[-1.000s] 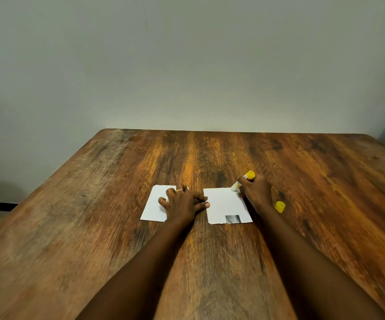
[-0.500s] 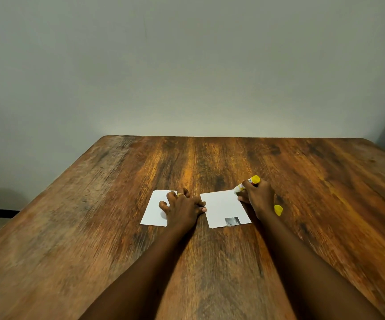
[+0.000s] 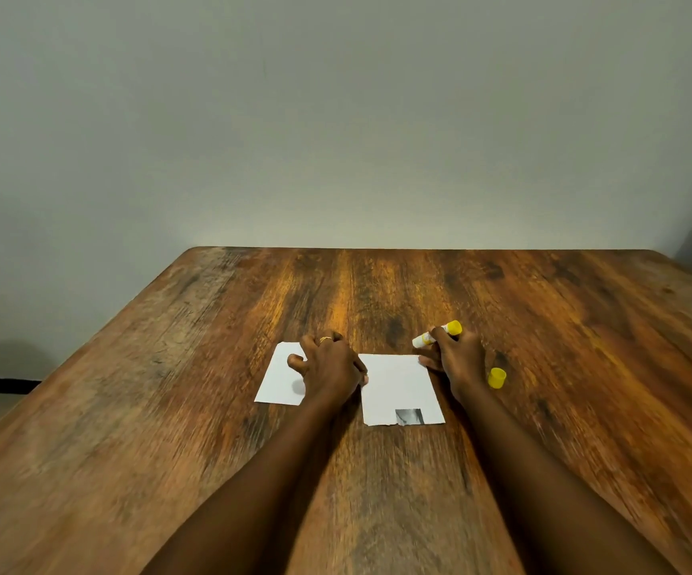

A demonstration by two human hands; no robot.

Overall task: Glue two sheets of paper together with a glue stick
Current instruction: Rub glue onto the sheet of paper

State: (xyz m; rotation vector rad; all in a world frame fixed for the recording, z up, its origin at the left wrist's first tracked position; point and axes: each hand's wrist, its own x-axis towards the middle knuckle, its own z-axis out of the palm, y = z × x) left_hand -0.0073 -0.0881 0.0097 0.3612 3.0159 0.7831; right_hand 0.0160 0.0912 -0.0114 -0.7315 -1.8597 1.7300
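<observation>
Gripping a white glue stick (image 3: 424,340) with a yellow end, the person's right hand (image 3: 458,361) sits at the far right corner of the right sheet of paper (image 3: 396,381). The fingers are curled round the stick's body. The stick lies tilted, its white tip pointing left just beyond that corner; whether the tip touches the paper cannot be told.

The left hand (image 3: 330,367) holds nothing. Its fingers are spread, and it rests on the right part of the left sheet of paper (image 3: 280,377), with fingertips reaching the left edge of the right sheet. A ring (image 3: 325,339) shows on one finger.

Both sheets lie flat, side by side and a little apart, on the wooden table (image 3: 564,408). The right sheet bears a small grey printed patch (image 3: 409,416) at its near edge. The yellow cap (image 3: 497,377) stands on the table just right of the right hand. Behind the table is a plain grey wall (image 3: 336,118).
</observation>
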